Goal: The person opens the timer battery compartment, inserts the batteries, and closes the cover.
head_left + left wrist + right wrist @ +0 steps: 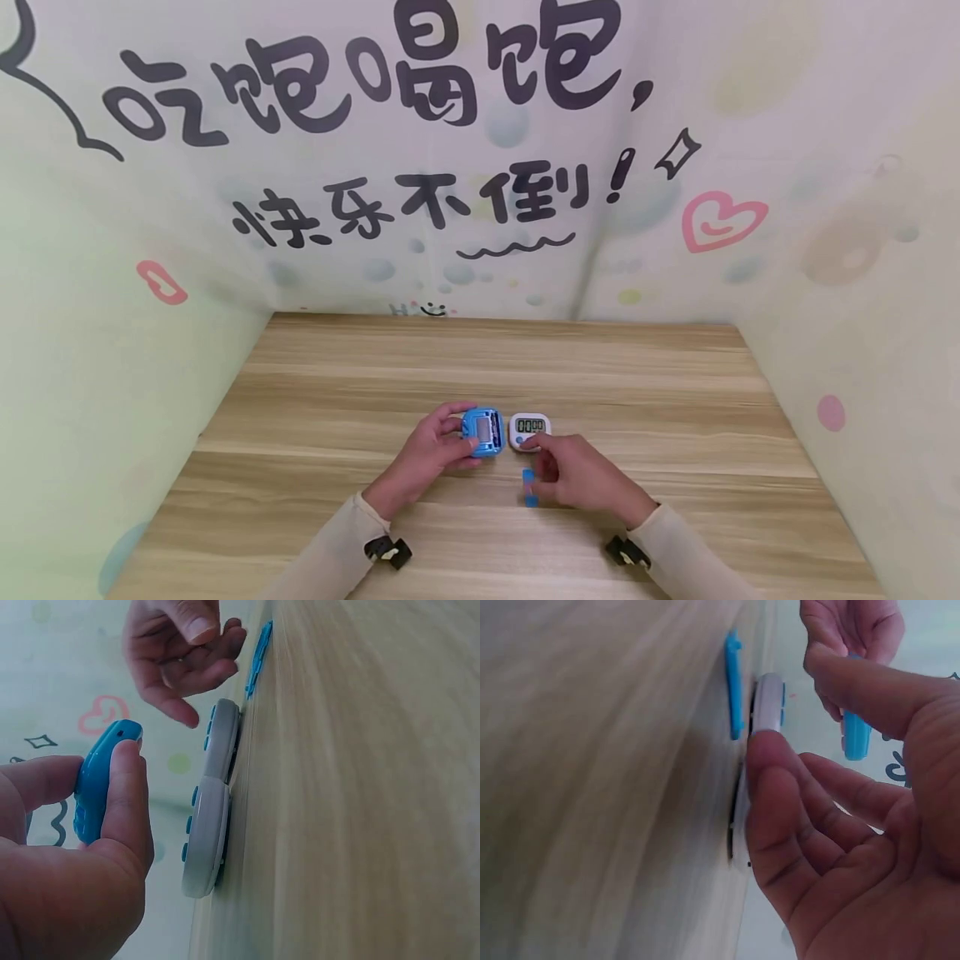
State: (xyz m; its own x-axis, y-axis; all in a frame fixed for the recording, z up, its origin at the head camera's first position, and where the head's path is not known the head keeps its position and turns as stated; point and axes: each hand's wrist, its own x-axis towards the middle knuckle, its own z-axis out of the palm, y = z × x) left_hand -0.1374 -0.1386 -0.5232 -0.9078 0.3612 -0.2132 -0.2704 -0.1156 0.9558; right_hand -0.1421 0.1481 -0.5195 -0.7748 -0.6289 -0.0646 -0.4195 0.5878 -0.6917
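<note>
My left hand (423,450) pinches a small blue rounded device (487,433) between thumb and fingers, above the table. Its upward face has a greyish panel and a dark slot along one side. Just right of it a white digital timer (531,426) lies face up, its display reading zeros. My right hand (585,477) hovers over that timer's lower edge with fingers loosely bent, gripping nothing. Beside its fingers a small blue plastic strip (530,501) lies on the table. The left wrist view has two white timers side by side, a nearer one (204,840) and a farther one (223,739).
The wood-grain table (360,367) meets a printed wall sheet (420,275) at the back, with pale walls on both sides. Black straps with small devices (388,550) sit on both wrists.
</note>
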